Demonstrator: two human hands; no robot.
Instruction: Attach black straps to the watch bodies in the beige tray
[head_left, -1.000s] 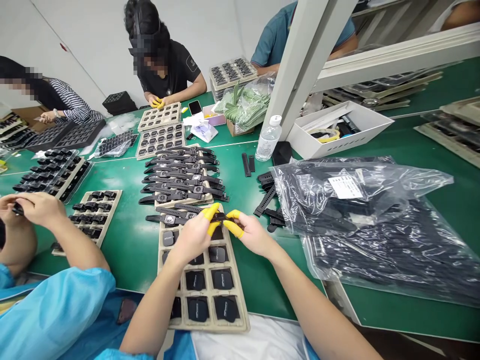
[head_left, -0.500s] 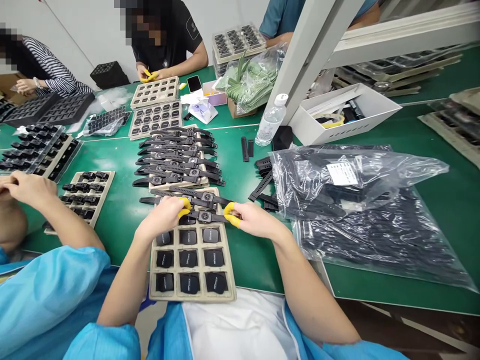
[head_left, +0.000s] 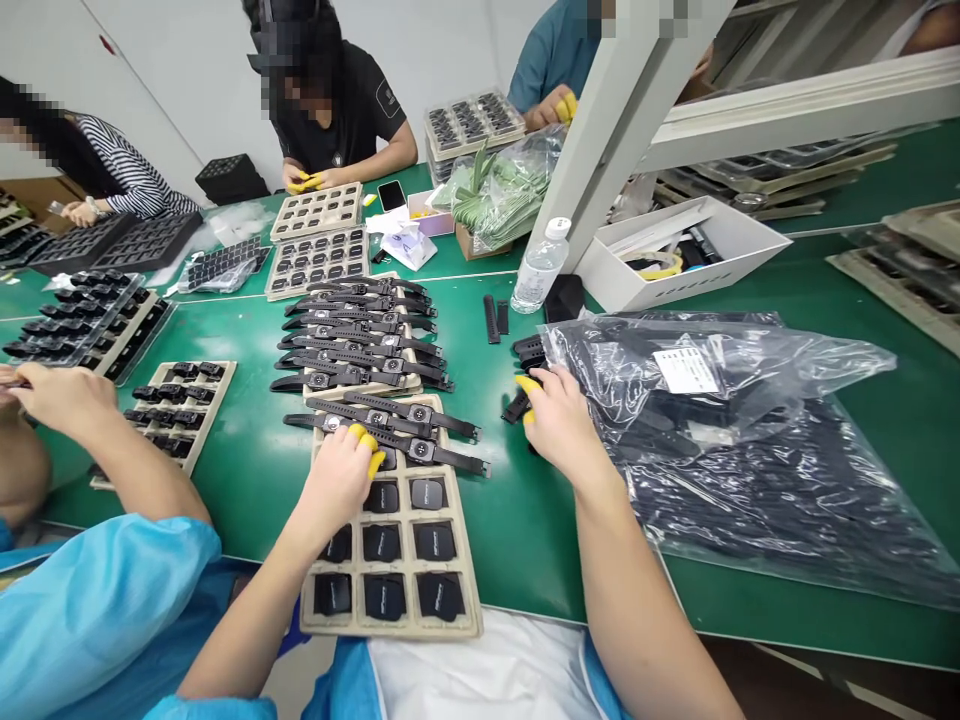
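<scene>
Rightward, the right hand (head_left: 559, 420), fingers curled, touched the loose straps (head_left: 525, 378) beside the bag (head_left: 720, 400); the left hand (head_left: 341, 480), nearer the tray (head_left: 465, 600), pressed a watch (head_left: 420, 452) lying crosswise.

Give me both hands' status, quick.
Left hand: resting on the tray, fingertips at a strapped watch.
Right hand: on loose straps; grip unclear.

My left hand (head_left: 339, 482) is resting on the tray (head_left: 390, 622); my right hand (head_left: 559, 425) is lying beside loose straps (head_left: 527, 352), left of the bag (head_left: 750, 440).
</scene>
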